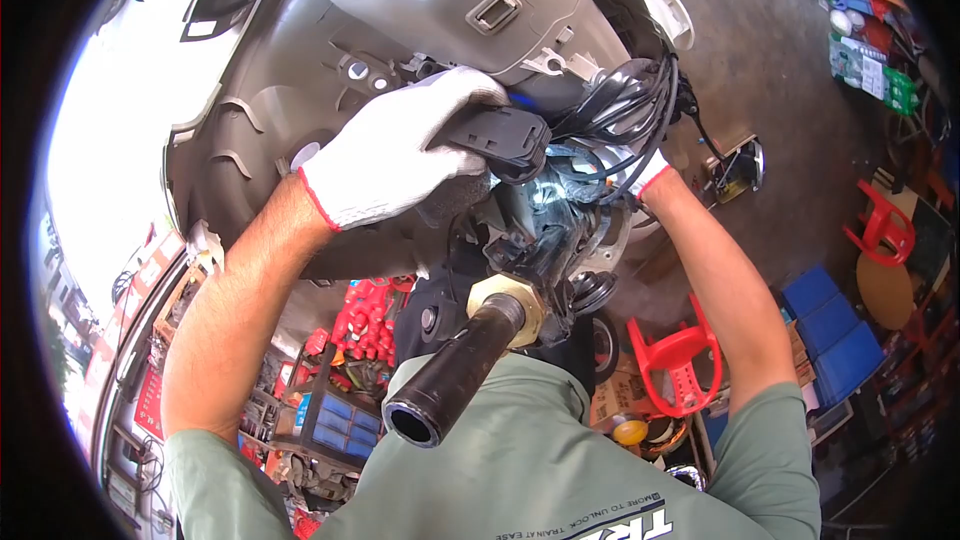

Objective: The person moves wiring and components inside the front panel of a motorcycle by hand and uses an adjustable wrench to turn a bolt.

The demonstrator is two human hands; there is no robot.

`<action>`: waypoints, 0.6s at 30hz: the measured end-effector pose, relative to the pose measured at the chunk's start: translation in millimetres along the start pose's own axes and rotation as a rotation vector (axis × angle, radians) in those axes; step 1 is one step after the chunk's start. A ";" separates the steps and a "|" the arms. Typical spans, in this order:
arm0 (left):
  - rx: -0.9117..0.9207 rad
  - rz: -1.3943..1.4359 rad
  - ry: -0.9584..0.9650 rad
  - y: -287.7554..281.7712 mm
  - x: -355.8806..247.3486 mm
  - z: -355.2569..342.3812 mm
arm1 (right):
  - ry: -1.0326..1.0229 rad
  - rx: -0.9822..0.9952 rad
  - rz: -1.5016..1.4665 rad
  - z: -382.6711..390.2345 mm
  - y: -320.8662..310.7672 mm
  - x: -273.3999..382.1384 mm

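My left hand (pixel 410 145), in a white glove with a red cuff, is closed around a black rectangular plastic part (pixel 508 135). The gloved right hand (pixel 640 168) reaches in behind a looped bundle of black cables (pixel 625 105); those loops hide its fingers. Beyond both hands rises a large grey-brown molded body panel (pixel 400 15), seen from its inner side with clips and a square opening. Between the hands lies a lit tangle of wires in clear wrapping (pixel 550 195). Below it a black metal tube (pixel 455 370) with a brass-coloured hex nut (pixel 520 305) points toward me.
A red plastic chair (pixel 680 360) stands on the right, with blue bins (pixel 830 330) farther over. Red packages (pixel 368 320) and shelves with blue trays (pixel 340 425) are at lower left. Another red chair (pixel 885 225) is at far right.
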State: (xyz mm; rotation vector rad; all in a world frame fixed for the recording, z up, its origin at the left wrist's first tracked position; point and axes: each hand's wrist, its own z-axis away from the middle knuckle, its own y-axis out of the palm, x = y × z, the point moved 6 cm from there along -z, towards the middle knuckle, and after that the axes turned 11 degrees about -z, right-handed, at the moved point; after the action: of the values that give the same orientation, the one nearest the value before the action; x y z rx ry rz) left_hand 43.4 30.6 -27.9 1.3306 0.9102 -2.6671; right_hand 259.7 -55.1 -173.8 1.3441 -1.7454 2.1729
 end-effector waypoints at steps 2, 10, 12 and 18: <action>-0.024 -0.023 0.021 0.7 0.2 1.5 | -0.018 -0.016 -0.009 1.4 1.1 2.3; -0.022 -0.015 0.009 -0.7 -3.5 1.7 | -0.039 -0.013 -0.119 -10.7 9.5 16.8; -0.038 -0.023 0.007 -2.6 -5.2 -0.7 | -0.043 -0.010 -0.161 -14.3 8.0 18.0; -0.080 -0.013 0.017 4.4 -1.0 -2.2 | -0.036 0.031 -0.326 -15.9 7.3 19.5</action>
State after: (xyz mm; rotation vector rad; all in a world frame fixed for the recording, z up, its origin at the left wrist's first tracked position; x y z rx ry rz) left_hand 46.8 27.9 -30.3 1.3368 1.0201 -2.6024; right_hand 234.4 -53.8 -166.8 1.5565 -1.3892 2.0142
